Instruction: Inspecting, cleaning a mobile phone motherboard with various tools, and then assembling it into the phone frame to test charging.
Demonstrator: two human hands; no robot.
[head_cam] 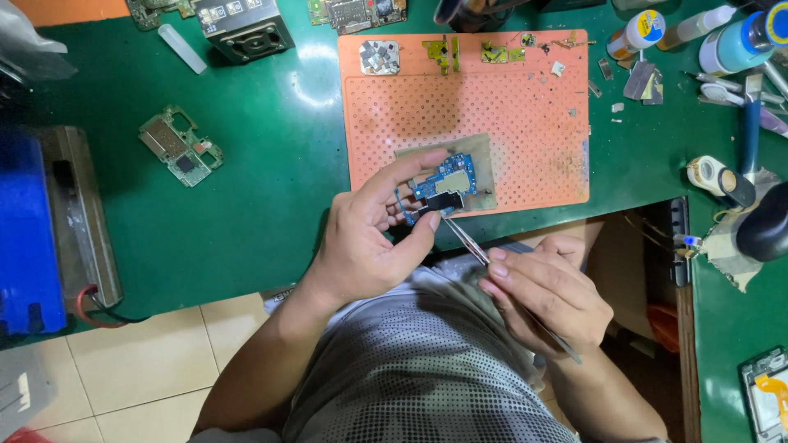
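Note:
My left hand (369, 234) holds a small blue circuit board (439, 184) between thumb and fingers, just above the near edge of the orange perforated work mat (468, 107). My right hand (546, 291) grips metal tweezers (472, 244). Their tip points up and left and touches the lower edge of the board. A brownish pad (480, 160) lies on the mat under the board.
A green circuit board (180, 148) lies on the green table (271, 164) at left. A black boxy device (245, 29) stands at the back. Bottles (739, 41), tools and a tape roll (710, 174) crowd the right. A blue-topped box (33, 230) sits far left.

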